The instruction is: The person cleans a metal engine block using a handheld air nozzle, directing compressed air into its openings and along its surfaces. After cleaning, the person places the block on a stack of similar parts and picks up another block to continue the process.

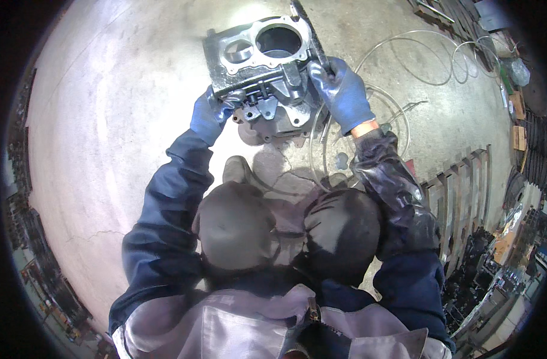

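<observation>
Both my hands wear blue work gloves and grip a black metal housing [249,76] at arm's length ahead of me. Its pale machined face has two round bores, a larger one at right and a smaller one at left. My left hand [212,116] is closed on the near left corner, fingers partly hidden beneath it. At the right side, my right hand [342,96] wraps the edge with its thumb on top. Below the housing a dark bolted metal casting [279,127] shows, partly covered; whether the two touch I cannot tell.
Thin hose or wire loops [418,32] lie on the concrete floor [100,149] at right, some close by my right wrist. Nearer on the right is a slatted metal rack [459,188]. Assorted parts and wooden blocks [518,137] line the right edge. My knees [236,227] are bent below the housing.
</observation>
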`<state>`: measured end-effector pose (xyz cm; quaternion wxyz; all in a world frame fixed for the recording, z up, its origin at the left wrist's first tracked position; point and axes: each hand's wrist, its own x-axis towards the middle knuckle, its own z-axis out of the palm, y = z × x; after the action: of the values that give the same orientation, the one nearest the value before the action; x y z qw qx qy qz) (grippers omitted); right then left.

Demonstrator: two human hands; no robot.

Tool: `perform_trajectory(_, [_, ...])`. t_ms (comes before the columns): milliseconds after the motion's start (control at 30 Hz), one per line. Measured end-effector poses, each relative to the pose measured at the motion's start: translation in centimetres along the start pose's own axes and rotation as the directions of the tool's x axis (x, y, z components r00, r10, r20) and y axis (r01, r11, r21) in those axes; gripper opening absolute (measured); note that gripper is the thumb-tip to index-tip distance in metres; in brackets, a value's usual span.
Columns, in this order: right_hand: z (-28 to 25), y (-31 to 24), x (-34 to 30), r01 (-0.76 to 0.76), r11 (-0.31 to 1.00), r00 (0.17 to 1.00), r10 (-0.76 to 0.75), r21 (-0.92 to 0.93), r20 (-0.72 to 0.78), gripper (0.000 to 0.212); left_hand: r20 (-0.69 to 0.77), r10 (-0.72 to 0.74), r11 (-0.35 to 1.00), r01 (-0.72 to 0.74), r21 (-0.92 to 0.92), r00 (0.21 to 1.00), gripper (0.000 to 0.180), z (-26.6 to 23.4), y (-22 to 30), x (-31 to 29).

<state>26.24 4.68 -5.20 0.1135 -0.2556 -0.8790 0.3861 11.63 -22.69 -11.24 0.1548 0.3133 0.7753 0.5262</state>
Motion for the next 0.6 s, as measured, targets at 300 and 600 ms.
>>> perform_trajectory(300, [-1.0, 0.4, 0.4, 0.047, 0.984, 0.998, -0.054, 0.173, 0.033, 0.049, 0.183, -0.212, 0.977, 0.205, 0.054, 0.960, 0.040, -0.8, 2.5, -1.9])
perform_trajectory(600, [-2.6, -2.3, 7.6, 0.047, 0.967, 0.986, -0.086, 0.249, 0.146, 0.061, 0.139, -0.629, 0.332, 0.426, -0.841, 0.765, 0.072, -2.7, -1.9, 8.2])
